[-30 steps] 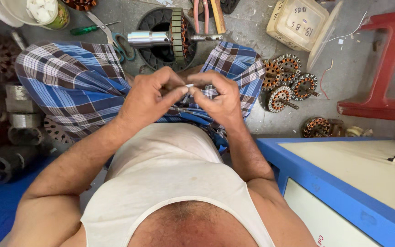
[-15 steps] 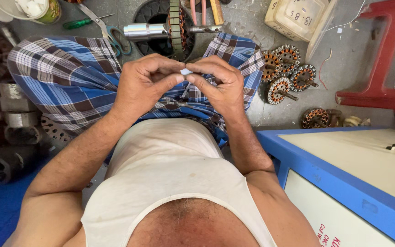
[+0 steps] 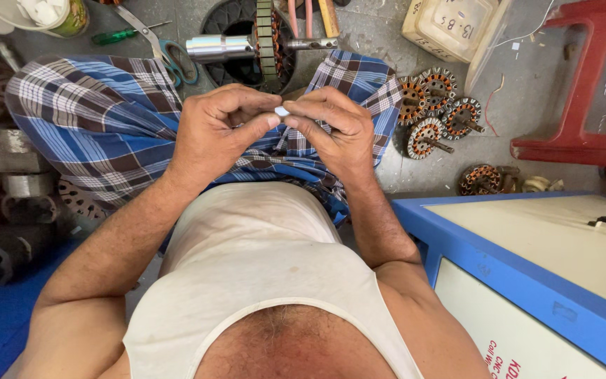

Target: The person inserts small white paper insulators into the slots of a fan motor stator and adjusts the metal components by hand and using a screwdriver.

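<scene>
Grey concrete floor (image 3: 527, 105), stained and littered. Lying directly on it: motor rotor with polished shaft (image 3: 247, 45) at top centre; scissors with blue-green handles (image 3: 166, 52) just beside it; green-handled screwdriver (image 3: 117, 34) further left. Cluster of four copper-wound stators (image 3: 440, 109) to the right, a fifth stator (image 3: 482, 179) near the blue cabinet (image 3: 527, 281). Cream plastic box (image 3: 450, 24) at top right, red stool (image 3: 583, 91) at far right. Dark metal parts (image 3: 8, 168) stacked along left edge.
</scene>
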